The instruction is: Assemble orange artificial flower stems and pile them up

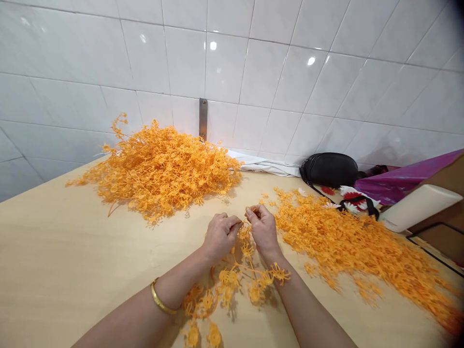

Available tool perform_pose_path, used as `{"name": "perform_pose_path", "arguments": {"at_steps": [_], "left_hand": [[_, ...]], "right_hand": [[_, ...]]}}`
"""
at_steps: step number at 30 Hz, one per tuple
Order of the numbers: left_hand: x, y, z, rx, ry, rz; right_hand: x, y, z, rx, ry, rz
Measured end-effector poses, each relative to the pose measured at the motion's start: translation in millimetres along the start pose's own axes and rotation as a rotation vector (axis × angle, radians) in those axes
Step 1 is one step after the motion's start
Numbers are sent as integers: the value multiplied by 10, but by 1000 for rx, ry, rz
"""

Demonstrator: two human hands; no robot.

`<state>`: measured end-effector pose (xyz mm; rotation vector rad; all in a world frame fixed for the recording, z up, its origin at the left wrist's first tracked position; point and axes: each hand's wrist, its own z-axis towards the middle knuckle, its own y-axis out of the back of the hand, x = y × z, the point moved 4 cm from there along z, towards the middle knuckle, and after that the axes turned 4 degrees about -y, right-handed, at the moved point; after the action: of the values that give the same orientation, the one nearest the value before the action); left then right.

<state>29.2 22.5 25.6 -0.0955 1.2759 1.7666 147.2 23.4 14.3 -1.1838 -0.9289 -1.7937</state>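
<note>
My left hand (220, 235) and my right hand (262, 227) meet over a pale wooden table (72, 256), both with fingers pinched on the top end of an orange plastic flower strand (235, 282). The strand trails down between my forearms toward the near edge. A gold bangle (159, 300) sits on my left wrist. A tall heap of orange plastic sprigs (163, 169) lies at the back left. A flatter spread of the same orange pieces (355, 246) runs along the right of my right hand.
A white tiled wall (253, 72) backs the table. A black bag (329, 169) rests at the back right beside a white cloth (264, 165), a purple sheet (402, 181), a white cushioned bar (420, 205) and red and white flowers (350, 198).
</note>
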Motion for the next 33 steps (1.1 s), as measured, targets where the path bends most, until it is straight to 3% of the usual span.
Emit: {"name": "perform_pose_path", "arguments": {"at_steps": [5, 10, 11, 13, 20, 25, 27, 30, 33], "left_hand": [[-52, 19, 16, -68, -72, -61], [97, 96, -61, -117, 6, -110], [138, 106, -70, -135, 44, -137], [198, 108, -73, -167, 104, -203], [212, 23, -60, -151, 164, -347], [204, 1, -67, -148, 161, -347], [205, -15, -72, -134, 164, -341], [214, -47, -79, -97, 181, -346], [220, -86, -84, -32, 178, -384]], "right_hand": [[49, 85, 50, -138, -19, 56], [-71, 665, 255, -530, -185, 311], [-80, 722, 280, -528, -210, 339], [-62, 716, 288, -425, -242, 364], [70, 242, 78, 160, -299, 303], [98, 49, -60, 422, -219, 53], [108, -9, -94, 468, -144, -2], [87, -28, -89, 423, -53, -26], [14, -12, -58, 415, -83, -13]]}}
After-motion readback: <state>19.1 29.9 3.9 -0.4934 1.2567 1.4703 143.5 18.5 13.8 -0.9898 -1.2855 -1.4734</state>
